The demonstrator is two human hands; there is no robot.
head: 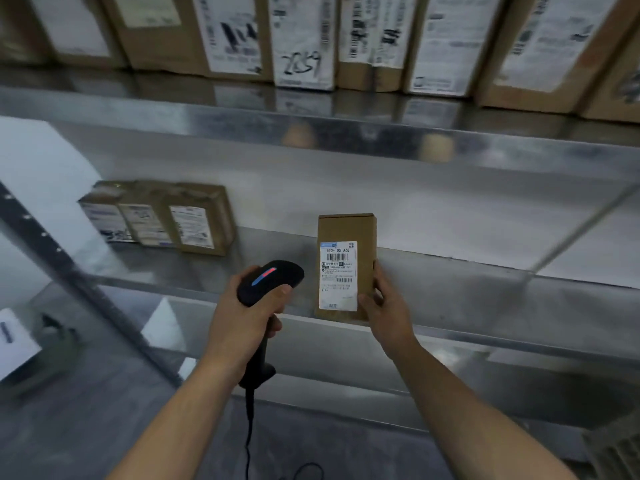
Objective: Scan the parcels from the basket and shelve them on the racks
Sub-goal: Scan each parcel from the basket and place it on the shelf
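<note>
The right hand point(384, 306) grips the parcel point(365, 237) by its lower right side, thumb on the front face and fingers wrapped behind. That keeps the printed label point(338, 275) uncovered and turned toward the person. The parcel stands upright at the front edge of the middle shelf point(450, 282), roughly midway along it. Whether its base already bears on the metal or hovers just above the edge cannot be told.

The left hand point(247, 315) is closed round the handle of the black scanner point(268, 282), whose head sits just left of the parcel and close to the label. A strip on top of the head glows blue and red, so the unit looks powered. Its cable point(249, 427) hangs down from the handle. Holding both so near each other suggests that the barcode is being read at the very spot where the box will stay.

Three other parcels point(159, 220) stand touching toward the shelf's back left corner, labels facing out, and a tight row of boxes point(304, 39) lines the upper shelf point(346, 133) the same way. Likely the new parcel belongs pushed back and upright like them, label outward for later reading.
</note>
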